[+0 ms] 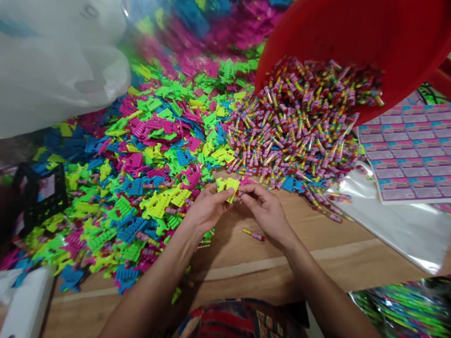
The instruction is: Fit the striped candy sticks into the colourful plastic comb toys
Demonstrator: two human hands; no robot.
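Note:
My left hand (pixel 206 207) pinches a flat yellow plastic piece (pixel 229 187) with notched edges and holes, over the near side of the table. My right hand (pixel 268 211) closes its fingertips on a small tube (pixel 239 194) right against that piece; mostly its red end shows, the rest being hidden by fingers. On the wood below my right hand lies a loose small tube (pixel 254 235) with yellow and pink bands and a red end. To the left spreads a heap of plastic pieces (pixel 162 128) in green, pink, blue and yellow, some with tubes among them.
A red tub (pixel 358 34) lies tipped at the back right, spilling a pile of small tubes (pixel 298 122). Printed label sheets (pixel 423 147) and clear plastic bags (pixel 395 222) lie right. A black basket (pixel 41 197) stands left, a white bag (pixel 51 59) behind it. A filled bag (pixel 411 321) sits lower right.

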